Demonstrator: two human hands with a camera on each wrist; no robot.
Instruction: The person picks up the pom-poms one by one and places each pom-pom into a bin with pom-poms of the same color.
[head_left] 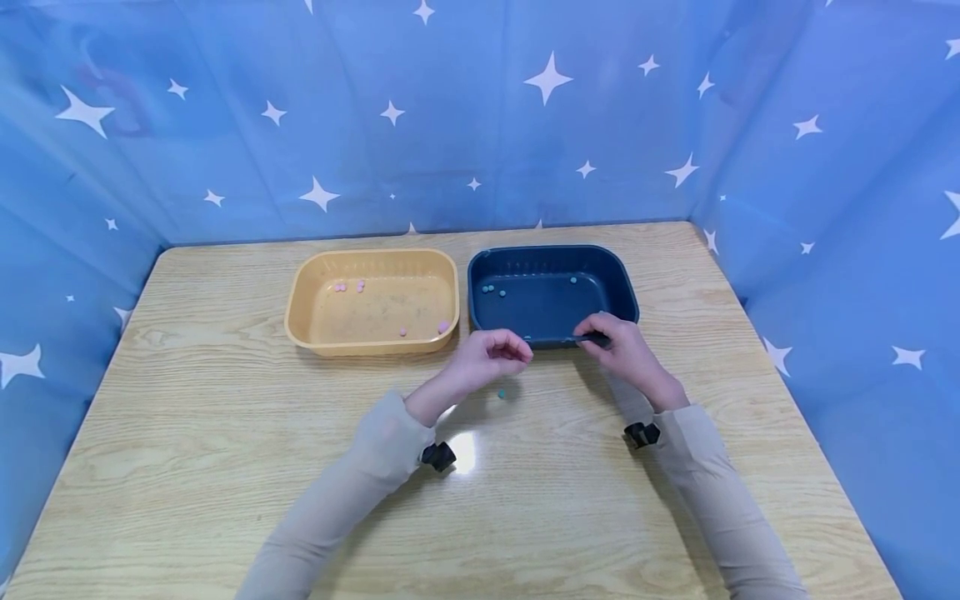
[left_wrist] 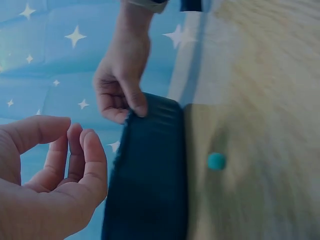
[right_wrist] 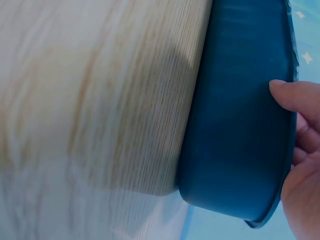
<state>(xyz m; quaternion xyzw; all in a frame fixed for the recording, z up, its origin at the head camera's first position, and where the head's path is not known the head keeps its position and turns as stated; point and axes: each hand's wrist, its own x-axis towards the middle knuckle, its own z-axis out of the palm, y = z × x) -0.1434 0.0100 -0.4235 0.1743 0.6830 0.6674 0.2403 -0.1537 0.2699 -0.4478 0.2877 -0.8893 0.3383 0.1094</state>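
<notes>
The near rim of a dark blue basin [head_left: 553, 342] is pinched by my right hand [head_left: 621, 350], the thumb on the outer wall and the fingers over the inside. My left hand [head_left: 491, 358] hovers by the same basin's near left corner, its fingers loosely bent and nothing between them. A small green ball [head_left: 501, 393] lies on the table just below the left hand. In the left wrist view this ball [left_wrist: 216, 161] sits beside the basin's outer wall. Several more green balls [head_left: 502, 293] lie inside the dark blue basin.
A yellow basin [head_left: 300, 337] with several pink balls [head_left: 360, 287] stands left of the blue one. Both rest on a wooden table [head_left: 187, 400]. A blue curtain [head_left: 480, 108] with white stars hangs around the back and sides.
</notes>
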